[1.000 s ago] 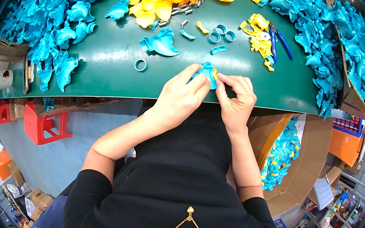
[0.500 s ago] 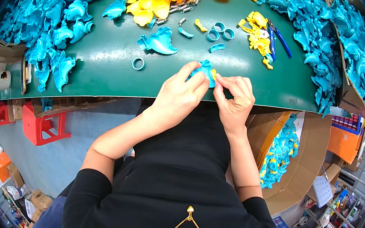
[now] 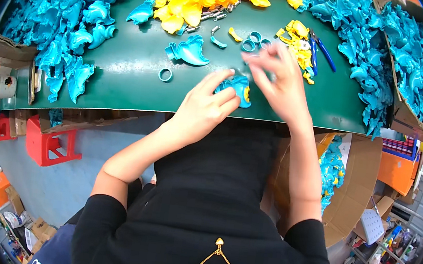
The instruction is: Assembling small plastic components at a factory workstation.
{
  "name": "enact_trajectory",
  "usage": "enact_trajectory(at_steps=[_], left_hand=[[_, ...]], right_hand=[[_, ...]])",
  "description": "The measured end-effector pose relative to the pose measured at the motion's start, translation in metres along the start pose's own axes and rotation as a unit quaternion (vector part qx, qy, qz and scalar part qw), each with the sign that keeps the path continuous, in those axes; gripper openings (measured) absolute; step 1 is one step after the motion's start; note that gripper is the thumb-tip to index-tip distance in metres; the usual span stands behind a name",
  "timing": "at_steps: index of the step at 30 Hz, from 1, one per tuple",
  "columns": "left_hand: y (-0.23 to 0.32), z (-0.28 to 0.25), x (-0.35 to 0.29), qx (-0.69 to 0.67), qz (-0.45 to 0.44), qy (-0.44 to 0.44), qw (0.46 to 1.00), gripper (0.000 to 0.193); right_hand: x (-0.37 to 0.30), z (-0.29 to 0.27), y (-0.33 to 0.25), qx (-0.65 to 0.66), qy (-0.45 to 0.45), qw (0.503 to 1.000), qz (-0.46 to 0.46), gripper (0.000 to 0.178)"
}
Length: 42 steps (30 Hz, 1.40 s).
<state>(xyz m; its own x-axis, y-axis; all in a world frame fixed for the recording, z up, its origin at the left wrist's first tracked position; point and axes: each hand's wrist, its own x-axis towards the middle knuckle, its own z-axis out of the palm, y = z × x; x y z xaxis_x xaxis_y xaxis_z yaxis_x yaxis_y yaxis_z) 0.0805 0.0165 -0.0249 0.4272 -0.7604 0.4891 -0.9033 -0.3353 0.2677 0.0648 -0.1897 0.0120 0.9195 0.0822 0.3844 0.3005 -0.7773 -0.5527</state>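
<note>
My left hand (image 3: 205,102) grips a blue curved plastic shell (image 3: 240,86) near the table's front edge, its fingers lying over the shell's left side. A small yellow piece (image 3: 247,93) sits on the shell's right side. My right hand (image 3: 280,77) is up and to the right of the shell, its fingers blurred by motion. Its thumb and forefinger look apart, close to a small curved strip on the table. Several blue rings (image 3: 248,45) lie just beyond, partly covered by that hand. Another blue shell (image 3: 191,50) lies to the left, with a single ring (image 3: 165,75) in front of it.
Blue shells are heaped at the left (image 3: 68,16) and right (image 3: 358,55), yellow shells (image 3: 184,6) at the back. Metal springs (image 3: 215,15) lie before the yellow heap. Blue-handled pliers (image 3: 325,53) rest beside small yellow parts (image 3: 299,30). A cardboard box (image 3: 354,185) stands below the table.
My right hand has let go of the yellow piece on the shell and moved up and away toward the rings. My left hand stays on the shell.
</note>
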Motion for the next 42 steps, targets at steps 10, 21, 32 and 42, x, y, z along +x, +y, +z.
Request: enact_trajectory(at_steps=[10,21,32,42], left_hand=[[0.013,-0.001,-0.024,-0.092,-0.068,-0.017,0.993,0.046],[0.001,0.017,-0.027,-0.019,0.050,0.075,0.996,0.020],[-0.007,0.020,-0.029,-0.031,0.079,0.097,0.992,0.010],[-0.005,0.022,-0.033,-0.034,0.083,0.099,0.991,0.034]], right_hand=[[0.055,0.033,0.023,-0.101,0.017,0.989,-0.107,0.013],[-0.093,0.012,-0.029,0.402,0.038,0.868,0.290,0.011],[-0.076,0.008,-0.015,0.389,-0.072,0.821,0.411,0.032],[0.082,0.021,-0.017,-0.072,-0.103,0.980,-0.153,0.016]])
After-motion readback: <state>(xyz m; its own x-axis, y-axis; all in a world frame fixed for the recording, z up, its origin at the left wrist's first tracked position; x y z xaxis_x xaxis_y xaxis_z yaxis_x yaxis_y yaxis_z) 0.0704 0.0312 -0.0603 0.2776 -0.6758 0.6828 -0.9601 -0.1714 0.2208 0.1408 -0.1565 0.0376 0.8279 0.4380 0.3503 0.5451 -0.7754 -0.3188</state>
